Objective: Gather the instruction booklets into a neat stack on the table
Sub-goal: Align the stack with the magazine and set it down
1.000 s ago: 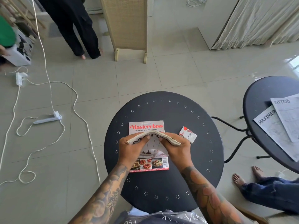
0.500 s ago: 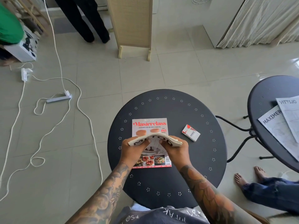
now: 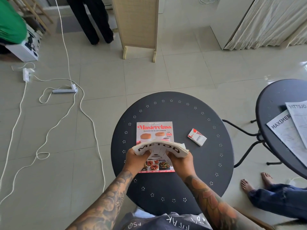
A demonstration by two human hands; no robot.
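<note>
Both hands hold a thick white booklet (image 3: 159, 147) marked METOD, bent into an arch a little above the round black table (image 3: 172, 185). My left hand (image 3: 137, 161) grips its left end and my right hand (image 3: 180, 161) grips its right end. Under the booklet lies a red and white Masterclass cookbook (image 3: 154, 130), flat on the table and partly hidden by my hands. On a second black table (image 3: 269, 103) at the right lie two more booklets, one marked MAXIMERA (image 3: 287, 135) and one marked VITTSJÖ (image 3: 299, 117) overlapping it.
A small red and white box (image 3: 197, 137) lies on the round table right of the cookbook. White cables and a power strip (image 3: 64, 90) run over the tiled floor at left. A person's bare feet (image 3: 255, 181) rest at the lower right. A folding screen (image 3: 137, 27) and another person's legs (image 3: 93, 20) stand beyond.
The METOD booklet has tilted up so its cover title now faces me, and more of the cookbook's cover shows. My view has shifted slightly.
</note>
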